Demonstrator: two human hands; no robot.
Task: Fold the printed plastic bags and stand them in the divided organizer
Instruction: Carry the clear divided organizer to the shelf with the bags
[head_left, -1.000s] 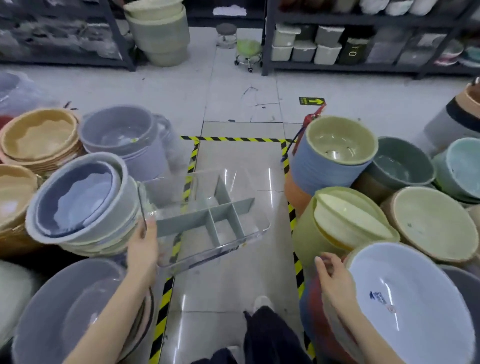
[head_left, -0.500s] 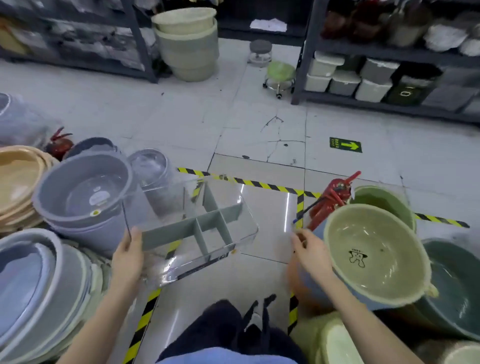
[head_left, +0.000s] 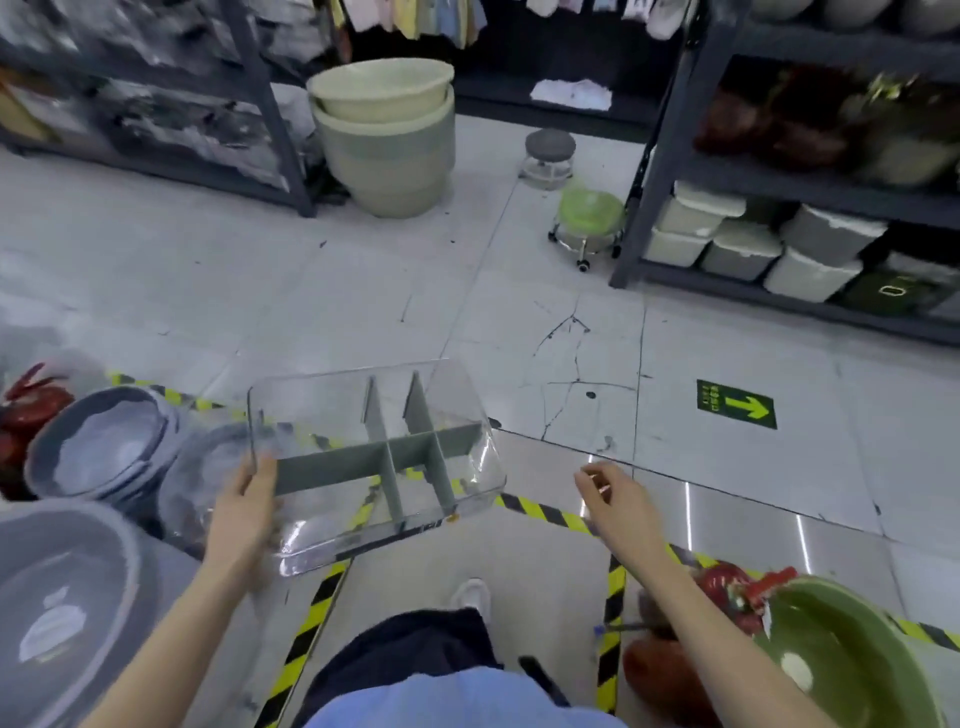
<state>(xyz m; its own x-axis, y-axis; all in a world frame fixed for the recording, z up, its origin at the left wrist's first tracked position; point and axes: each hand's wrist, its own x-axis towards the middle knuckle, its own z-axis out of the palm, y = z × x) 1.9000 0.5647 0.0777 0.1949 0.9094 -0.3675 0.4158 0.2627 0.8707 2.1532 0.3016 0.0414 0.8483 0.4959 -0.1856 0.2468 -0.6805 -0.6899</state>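
Under the clear organizer (head_left: 374, 457), the fingers of the left hand (head_left: 244, 512) smear into blur through its wall; only the thumb at the rim reads plainly. The right hand (head_left: 618, 499) is blurred at the fingertips, so how they meet cannot be told. The grey basins (head_left: 78, 571) run off the left and bottom edges, and the label (head_left: 52, 629) inside is unreadable. The green basin (head_left: 841, 660) is cut by the bottom right corner and hides part of a red fire extinguisher (head_left: 727, 584). Another red object (head_left: 31, 405) is cropped at the left edge. Goods on the far left shelf (head_left: 156, 104) and dark red things on the right shelf (head_left: 779, 124) are blurred beyond naming. Lettering on the floor's arrow sign (head_left: 736, 404) is too small. Dark trousers (head_left: 405, 654) cover most of a white shoe (head_left: 470, 597).
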